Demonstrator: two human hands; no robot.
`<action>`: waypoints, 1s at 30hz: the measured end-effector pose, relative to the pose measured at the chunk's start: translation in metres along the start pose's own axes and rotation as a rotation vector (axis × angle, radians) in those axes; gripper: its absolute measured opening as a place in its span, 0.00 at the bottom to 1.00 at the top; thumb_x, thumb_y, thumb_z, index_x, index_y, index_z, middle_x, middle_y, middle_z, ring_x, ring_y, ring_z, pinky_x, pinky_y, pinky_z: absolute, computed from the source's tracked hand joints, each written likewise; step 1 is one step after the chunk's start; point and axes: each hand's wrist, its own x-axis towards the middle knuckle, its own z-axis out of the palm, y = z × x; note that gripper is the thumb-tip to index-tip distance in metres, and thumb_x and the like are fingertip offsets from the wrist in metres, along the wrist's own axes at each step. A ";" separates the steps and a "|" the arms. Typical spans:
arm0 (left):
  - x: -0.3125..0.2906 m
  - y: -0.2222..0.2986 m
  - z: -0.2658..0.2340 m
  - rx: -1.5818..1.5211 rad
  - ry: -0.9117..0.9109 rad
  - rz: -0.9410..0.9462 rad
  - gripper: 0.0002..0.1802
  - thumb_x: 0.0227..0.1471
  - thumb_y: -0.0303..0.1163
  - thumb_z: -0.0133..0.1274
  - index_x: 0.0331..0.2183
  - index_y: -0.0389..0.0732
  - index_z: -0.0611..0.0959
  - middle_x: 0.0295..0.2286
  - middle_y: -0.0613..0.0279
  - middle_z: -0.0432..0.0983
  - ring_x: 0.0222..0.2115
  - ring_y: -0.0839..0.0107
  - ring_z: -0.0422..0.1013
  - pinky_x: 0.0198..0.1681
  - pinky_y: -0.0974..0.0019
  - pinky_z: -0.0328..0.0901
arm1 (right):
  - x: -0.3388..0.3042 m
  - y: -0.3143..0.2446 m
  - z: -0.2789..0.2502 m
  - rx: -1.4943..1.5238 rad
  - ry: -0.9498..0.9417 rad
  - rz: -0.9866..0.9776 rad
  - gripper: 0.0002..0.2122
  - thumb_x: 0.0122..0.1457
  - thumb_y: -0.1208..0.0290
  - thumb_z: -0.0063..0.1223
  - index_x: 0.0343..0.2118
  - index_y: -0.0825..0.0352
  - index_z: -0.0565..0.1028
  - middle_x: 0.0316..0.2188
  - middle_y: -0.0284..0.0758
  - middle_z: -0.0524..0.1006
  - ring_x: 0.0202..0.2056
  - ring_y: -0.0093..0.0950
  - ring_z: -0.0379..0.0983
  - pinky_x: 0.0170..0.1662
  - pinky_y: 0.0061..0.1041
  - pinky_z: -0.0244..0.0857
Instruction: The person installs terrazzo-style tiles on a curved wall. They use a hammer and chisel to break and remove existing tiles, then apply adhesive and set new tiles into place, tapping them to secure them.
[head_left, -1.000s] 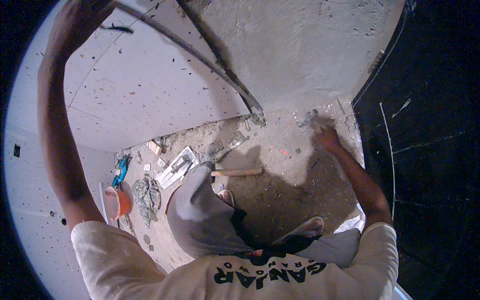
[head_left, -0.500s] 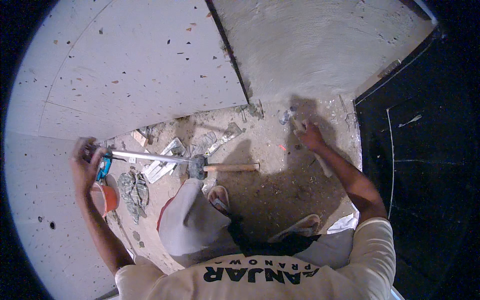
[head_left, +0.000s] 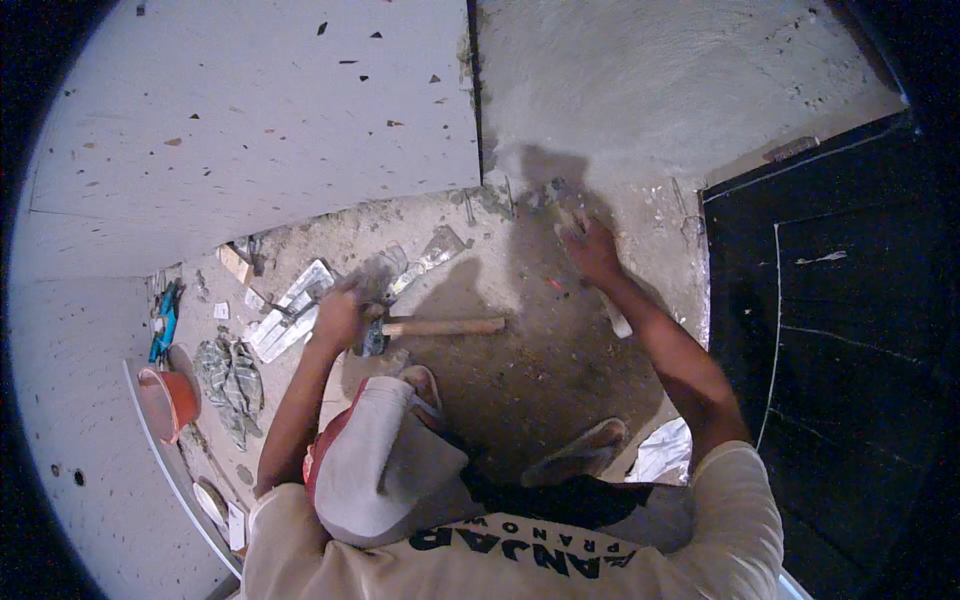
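My left hand [head_left: 338, 318] is low over the floor, beside the dark head of a wooden-handled hammer [head_left: 445, 326] and a flat pale metal trowel [head_left: 292, 315]. Motion blur hides whether its fingers hold anything. A grey crumpled scrap [head_left: 372, 275] lies just beyond those fingers. Farther right, near the foot of the grey wall, my right hand [head_left: 595, 252] is closed round a wooden-handled tool [head_left: 572, 216] with a small dark head; its exact kind is unclear. A pale stick-like end [head_left: 615, 315] shows beneath my right forearm, perhaps the same handle.
Speckled panels [head_left: 300, 110] stand on the left, and a black panel [head_left: 850, 300] on the right. An orange bucket [head_left: 178, 400], blue tool [head_left: 165, 322], patterned cloth [head_left: 232, 385] and long silver bar [head_left: 165, 455] lie at left. White crumpled sheeting [head_left: 662, 452] is beside my foot.
My left hand has come right and down from the left wall to beside the hammer. The silver bar near it then now lies along the left side. My right hand keeps its tool.
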 end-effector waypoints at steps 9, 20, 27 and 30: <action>0.139 0.099 0.038 -0.373 0.025 -0.025 0.13 0.50 0.39 0.58 0.36 0.42 0.84 0.32 0.46 0.79 0.33 0.46 0.75 0.39 0.51 0.70 | 0.014 -0.060 0.017 0.004 0.193 -0.130 0.24 0.59 0.56 0.54 0.50 0.71 0.71 0.40 0.53 0.77 0.43 0.51 0.74 0.47 0.43 0.67; 0.133 0.110 0.058 -0.532 0.102 -0.094 0.14 0.48 0.41 0.59 0.33 0.41 0.85 0.28 0.44 0.79 0.31 0.45 0.75 0.37 0.50 0.69 | 0.006 -0.077 0.038 -0.129 0.334 0.016 0.27 0.59 0.56 0.52 0.54 0.72 0.68 0.44 0.55 0.75 0.44 0.53 0.74 0.48 0.47 0.68; 0.143 0.081 0.089 -0.490 0.212 0.042 0.11 0.51 0.37 0.59 0.34 0.41 0.85 0.27 0.49 0.80 0.25 0.52 0.75 0.32 0.57 0.69 | 0.007 -0.094 0.036 -0.216 0.046 0.135 0.24 0.58 0.56 0.53 0.51 0.71 0.71 0.42 0.54 0.76 0.43 0.52 0.74 0.47 0.45 0.68; 0.141 0.101 0.066 -0.540 0.192 -0.021 0.11 0.49 0.37 0.60 0.33 0.41 0.86 0.26 0.48 0.79 0.25 0.50 0.75 0.32 0.55 0.69 | -0.001 -0.088 0.044 -0.128 0.291 0.029 0.24 0.58 0.56 0.53 0.51 0.70 0.71 0.41 0.53 0.76 0.42 0.52 0.74 0.47 0.45 0.68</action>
